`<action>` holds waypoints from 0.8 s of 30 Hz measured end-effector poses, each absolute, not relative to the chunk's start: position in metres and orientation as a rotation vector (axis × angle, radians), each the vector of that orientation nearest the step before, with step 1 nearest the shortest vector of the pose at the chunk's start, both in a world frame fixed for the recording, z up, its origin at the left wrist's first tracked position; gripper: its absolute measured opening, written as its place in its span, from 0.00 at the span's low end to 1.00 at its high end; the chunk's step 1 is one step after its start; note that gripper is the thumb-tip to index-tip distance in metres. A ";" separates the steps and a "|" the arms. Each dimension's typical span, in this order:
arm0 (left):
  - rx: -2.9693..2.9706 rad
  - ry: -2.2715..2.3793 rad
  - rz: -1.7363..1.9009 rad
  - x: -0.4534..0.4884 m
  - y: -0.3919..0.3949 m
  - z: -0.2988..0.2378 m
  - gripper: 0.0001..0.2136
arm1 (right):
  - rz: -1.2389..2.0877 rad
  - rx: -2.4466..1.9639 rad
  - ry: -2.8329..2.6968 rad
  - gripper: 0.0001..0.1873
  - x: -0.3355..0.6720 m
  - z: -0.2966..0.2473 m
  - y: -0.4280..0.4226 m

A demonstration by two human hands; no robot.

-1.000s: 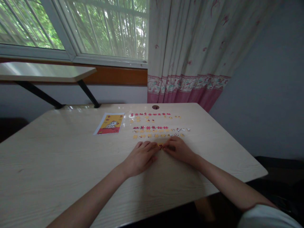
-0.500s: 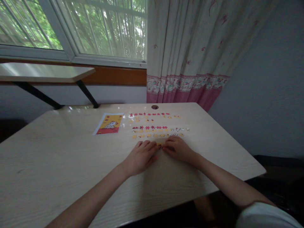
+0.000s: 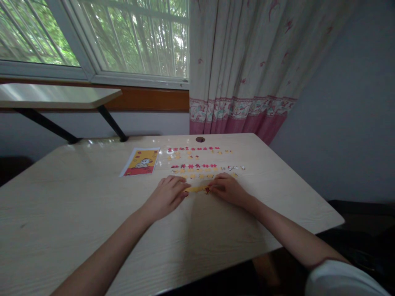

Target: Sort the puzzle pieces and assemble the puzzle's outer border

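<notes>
A short yellow strip of joined jigsaw pieces lies on the table between my two hands, with a red and dark patch at its right end. My left hand is at the strip's left end, thumb and forefinger closed about it. At the right end, my right hand pinches the red-patterned jigsaw piece; its fingertips partly cover it. Just beyond my hands run rows of loose jigsaw pieces, with yellow pieces nearest, and red pieces and white pieces farther back.
A printed reference picture of a white animal on yellow and red lies left of the rows. More red pieces line the far side, near a round cable hole. A raised shelf stands at the back left, before the window.
My left hand has moved left, from the strip's right part to its left end, uncovering the yellow pieces. My right hand has stayed almost in place at the right end.
</notes>
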State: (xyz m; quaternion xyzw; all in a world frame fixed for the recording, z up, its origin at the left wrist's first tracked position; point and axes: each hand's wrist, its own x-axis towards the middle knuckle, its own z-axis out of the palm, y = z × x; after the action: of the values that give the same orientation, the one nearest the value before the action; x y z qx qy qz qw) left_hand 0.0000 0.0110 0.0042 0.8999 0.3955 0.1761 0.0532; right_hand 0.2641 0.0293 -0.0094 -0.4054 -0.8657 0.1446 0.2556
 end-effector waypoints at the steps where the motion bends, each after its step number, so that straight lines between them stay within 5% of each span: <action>1: 2.735 1.211 0.549 -0.005 0.014 0.005 0.12 | 0.391 -1.102 -2.367 0.09 0.263 -0.009 0.029; 24: 2.666 1.211 0.631 -0.014 0.024 -0.002 0.08 | 0.389 -1.107 -2.393 0.08 0.261 -0.006 0.041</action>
State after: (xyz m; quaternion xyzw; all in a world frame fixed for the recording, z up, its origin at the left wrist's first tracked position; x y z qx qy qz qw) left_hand -0.0142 0.0241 -0.0016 0.8877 0.4031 0.2101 0.0729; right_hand 0.2610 0.0405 -0.0061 -0.4035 -0.8726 0.1419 0.2358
